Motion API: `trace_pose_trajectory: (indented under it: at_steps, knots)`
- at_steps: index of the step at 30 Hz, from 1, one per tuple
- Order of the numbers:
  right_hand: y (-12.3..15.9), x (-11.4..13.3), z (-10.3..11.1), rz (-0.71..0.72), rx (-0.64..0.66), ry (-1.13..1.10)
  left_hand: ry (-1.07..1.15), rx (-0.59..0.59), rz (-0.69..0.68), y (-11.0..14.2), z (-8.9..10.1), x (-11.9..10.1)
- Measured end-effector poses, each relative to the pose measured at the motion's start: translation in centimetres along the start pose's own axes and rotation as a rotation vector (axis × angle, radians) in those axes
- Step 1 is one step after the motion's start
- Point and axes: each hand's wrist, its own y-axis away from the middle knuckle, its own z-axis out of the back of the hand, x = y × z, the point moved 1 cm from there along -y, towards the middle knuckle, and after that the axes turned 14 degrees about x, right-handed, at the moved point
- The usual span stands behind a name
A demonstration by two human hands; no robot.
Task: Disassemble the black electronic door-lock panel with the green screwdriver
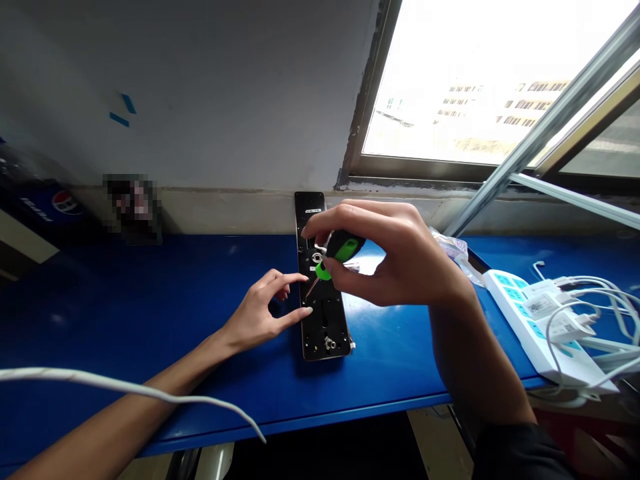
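Note:
A long black panel with small screw holes, a round fitting and metal parts lies on the blue table; it looks like the back of a door lock. My right hand is closed around the handle of a green and black screwdriver. Its thin shaft slants down to the left, with the tip at the panel's left edge, between the left thumb and index finger. My left hand has its thumb and index finger spread, their tips resting on that same edge. Its other fingers are curled and partly hidden.
A white power strip with plugged-in chargers and looping cables sits at the right. Nearby lies a clear plastic bag. A white cable hangs across the left foreground. A bottle stands far left, and a metal bar crosses the window.

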Motion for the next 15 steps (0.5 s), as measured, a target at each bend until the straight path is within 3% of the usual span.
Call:
trace_pose_trajectory:
  at_steps: [3,6,15]
  knots:
    - [-0.1,0.3,0.0,0.005,-0.009,-0.011,-0.086,-0.140,-0.128,0.2,0.2,-0.2]
    - [-0.1,0.5,0.1,-0.011,-0.013,-0.006,-0.083,-0.198,-0.238,0.2,0.0,-0.4]
    - [0.6,-0.4,1.5,-0.068,0.026,0.055,-0.102,-0.123,-0.248,0.1,-0.4,0.0]
